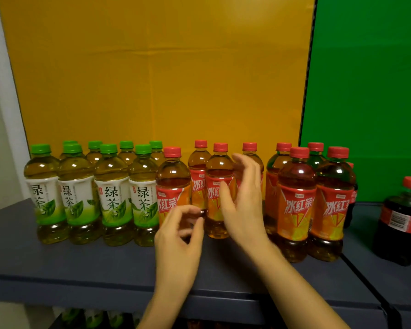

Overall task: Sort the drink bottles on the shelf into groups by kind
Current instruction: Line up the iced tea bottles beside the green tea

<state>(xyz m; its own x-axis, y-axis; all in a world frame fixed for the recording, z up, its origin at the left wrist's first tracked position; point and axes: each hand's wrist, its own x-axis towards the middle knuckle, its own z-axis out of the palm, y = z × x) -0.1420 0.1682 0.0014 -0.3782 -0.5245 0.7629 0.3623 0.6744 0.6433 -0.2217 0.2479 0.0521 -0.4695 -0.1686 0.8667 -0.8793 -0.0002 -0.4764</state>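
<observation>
Your right hand [244, 203] is the nearer one. Its fingers [247, 165] are spread wide and hold nothing, just right of an upright red-capped bottle [217, 169] set back on the shelf [80, 264]. The thumb crosses its label; you cannot tell if it touches. Your left hand [178, 241] hangs loosely curled and empty, low in front of the leftmost red-capped bottle [172, 176], which stands beside the green-capped bottles [109, 186].

Green tea bottles [111, 198]: eight, four in the front row and four behind.
Iced red tea bottles [296, 205]: eight, all red-capped.
Cola bottles [401, 222]: two at the right edge; a third dark bottle mostly hidden behind the tea.
Hands: two, left hand [178, 238] and right hand [242, 200].
</observation>
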